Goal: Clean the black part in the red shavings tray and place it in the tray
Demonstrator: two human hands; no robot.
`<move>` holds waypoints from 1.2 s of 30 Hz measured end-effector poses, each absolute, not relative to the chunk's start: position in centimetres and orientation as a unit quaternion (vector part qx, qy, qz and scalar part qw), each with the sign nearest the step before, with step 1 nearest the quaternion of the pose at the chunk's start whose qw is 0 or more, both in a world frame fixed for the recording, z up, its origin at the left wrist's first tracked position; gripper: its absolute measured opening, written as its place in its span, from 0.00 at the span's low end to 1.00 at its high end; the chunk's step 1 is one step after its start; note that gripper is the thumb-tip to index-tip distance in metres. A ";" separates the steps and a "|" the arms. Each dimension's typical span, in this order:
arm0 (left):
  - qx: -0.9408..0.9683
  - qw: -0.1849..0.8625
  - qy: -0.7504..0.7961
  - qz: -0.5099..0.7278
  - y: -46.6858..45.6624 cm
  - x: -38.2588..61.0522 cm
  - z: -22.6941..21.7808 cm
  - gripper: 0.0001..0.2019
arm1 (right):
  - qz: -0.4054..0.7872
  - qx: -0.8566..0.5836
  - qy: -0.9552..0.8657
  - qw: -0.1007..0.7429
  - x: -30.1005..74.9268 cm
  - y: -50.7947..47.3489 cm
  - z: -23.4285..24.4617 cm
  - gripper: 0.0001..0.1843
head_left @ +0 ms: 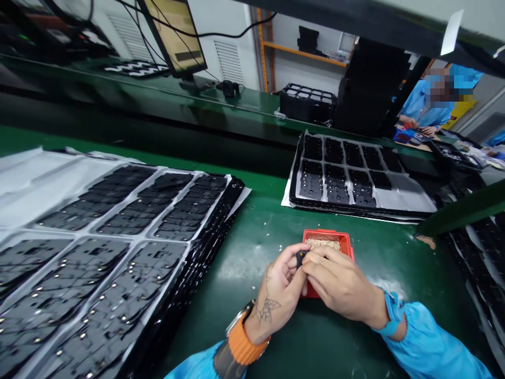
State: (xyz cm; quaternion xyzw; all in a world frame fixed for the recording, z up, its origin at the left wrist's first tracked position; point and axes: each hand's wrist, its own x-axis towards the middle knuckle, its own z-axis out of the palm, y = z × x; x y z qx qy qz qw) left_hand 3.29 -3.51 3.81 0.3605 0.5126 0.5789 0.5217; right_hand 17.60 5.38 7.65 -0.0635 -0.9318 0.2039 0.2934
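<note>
Inspector: Nearest my camera is a blue sleeve (pixel 430 331) on the right forearm, with an orange band (pixel 247 337) at the left wrist. Where is the thing under work?

Remote operator: I have the small dark part (pixel 300 258) between the hands, raised in front of the red bin (pixel 347 243), which holds pale bits (pixel 325 243).

Inspector: State of the fingers?

Remote operator: The left hand (pixel 279 287) pinches the part between thumb and fingers. The right hand (pixel 341 281) has its fingertips bunched against the part's near right side. Whether they grip it, or have a bit between them, I cannot tell; knuckles hide the contact.

Inspector: Step in hand?

Remote operator: I judge it to be close fingertip work on that one part. Similar dark pieces fill many compartments of the left tray (pixel 23 176), well apart from the hands.

Inspector: And the next move?

Remote operator: In my judgement it calls for a firm left pinch, with light, precise pressure from the right. A slip could drop the part into the bin or onto the green bench (pixel 240 258)
</note>
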 end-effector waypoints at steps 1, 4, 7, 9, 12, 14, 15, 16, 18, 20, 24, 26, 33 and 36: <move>0.356 0.525 0.506 0.584 -3.5 3.3 3.9 0.21 | 0.224 -0.059 -0.923 0.308 17.7 5.6 7.9 0.09; 0.346 0.520 0.504 0.597 -3.4 3.2 4.2 0.22 | 0.269 -0.100 -0.883 0.372 18.3 6.6 8.7 0.08; 0.343 0.502 0.523 0.598 -3.2 2.9 4.3 0.23 | 0.317 -0.218 -0.836 0.391 19.1 7.4 8.9 0.05; 0.340 0.493 0.530 0.601 -3.1 2.8 4.4 0.23 | 0.360 -0.272 -0.820 0.351 19.4 7.9 8.6 0.05; 0.326 0.482 0.533 0.614 -3.0 2.8 4.4 0.24 | 0.435 -0.283 -0.798 0.305 19.3 8.2 7.9 0.08; 0.316 0.479 0.533 0.622 -3.1 2.8 4.3 0.25 | 0.530 -0.271 -0.752 0.282 19.0 8.1 7.4 0.12; 0.317 0.478 0.533 0.622 -3.1 2.9 4.2 0.25 | 0.585 -0.264 -0.720 0.264 18.7 8.0 7.2 0.15; 0.320 0.476 0.536 0.620 -3.2 3.0 4.0 0.25 | 0.635 -0.258 -0.686 0.242 18.5 7.9 6.9 0.17; 0.331 0.465 0.545 0.614 -3.4 3.1 3.8 0.24 | 0.701 -0.255 -0.632 0.212 18.1 7.6 6.5 0.19; 0.344 0.450 0.558 0.606 -3.6 3.3 3.6 0.24 | 0.724 -0.268 -0.600 0.212 17.9 7.4 6.2 0.18; 0.366 0.432 0.574 0.592 -3.7 3.4 3.6 0.23 | 0.728 -0.297 -0.571 0.235 17.7 7.0 6.0 0.17; 0.370 0.432 0.575 0.588 -3.7 3.4 3.8 0.23 | 0.725 -0.292 -0.570 0.254 17.6 7.0 6.0 0.17; 0.348 0.442 0.577 0.592 -3.7 3.3 4.0 0.24 | 0.725 -0.283 -0.578 0.245 17.4 7.1 6.1 0.17; 0.353 0.441 0.584 0.584 -3.8 3.5 3.9 0.24 | 0.722 -0.310 -0.568 0.245 17.4 7.1 5.9 0.15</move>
